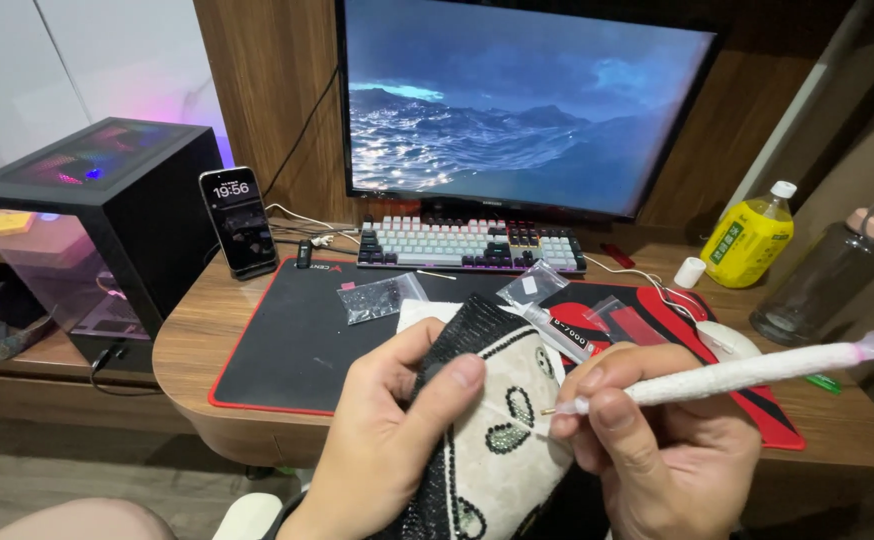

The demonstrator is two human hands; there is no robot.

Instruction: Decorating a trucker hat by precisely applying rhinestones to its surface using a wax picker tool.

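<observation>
Over a desk crowded with a keyboard, small plastic bags and a yellow bottle, the left hand pinches a beaded cream-and-black fabric piece while the right hand grips a white wrapped pen tool, its tip touching it.

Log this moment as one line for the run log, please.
left hand: holds beaded cream-and-black piece | right hand: pen grip on white applicator pen, tip at piece | setting: desk mat, bead bags
</observation>
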